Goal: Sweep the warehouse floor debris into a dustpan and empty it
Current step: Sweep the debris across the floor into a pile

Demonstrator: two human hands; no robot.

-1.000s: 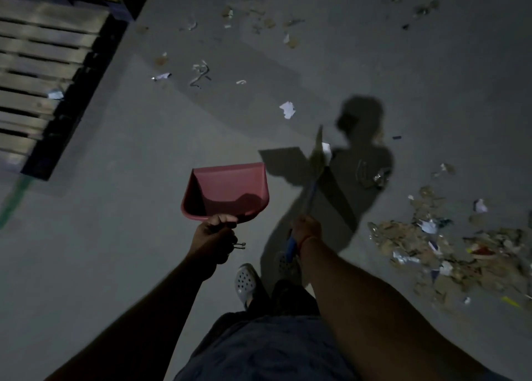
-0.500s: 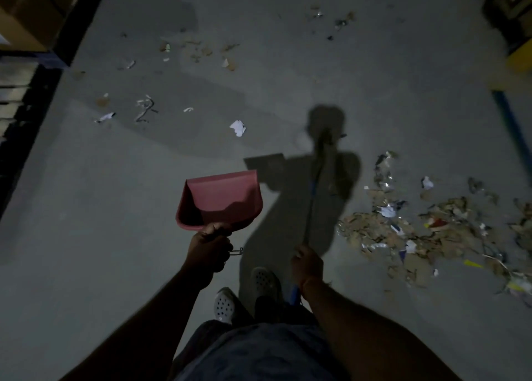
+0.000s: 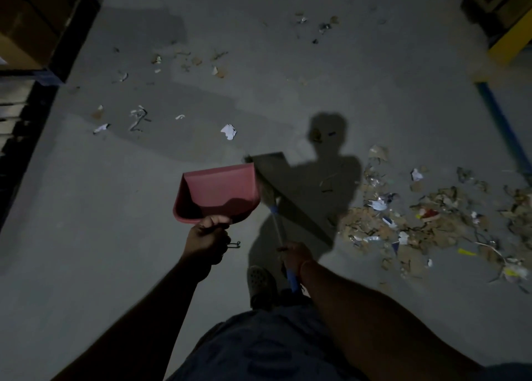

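The dustpan (image 3: 218,192) hangs above the floor (image 3: 86,236), its back edge just beyond the left hand (image 3: 205,238) — fingers clenched on its handle. Right of the dustpan, the right hand (image 3: 295,255) grips the broom (image 3: 277,222). Farther right lies the debris (image 3: 417,222) — scraps (image 3: 229,131) scattered beyond.

A pinkish-red plastic dustpan (image 3: 219,192); a broom with a blue and white handle (image 3: 283,245) and pale straw bristles; a plain grey concrete floor (image 3: 86,236); a brown cardboard-scrap pile (image 3: 417,222) flecked white, yellow and red; a yellow post (image 3: 509,46)
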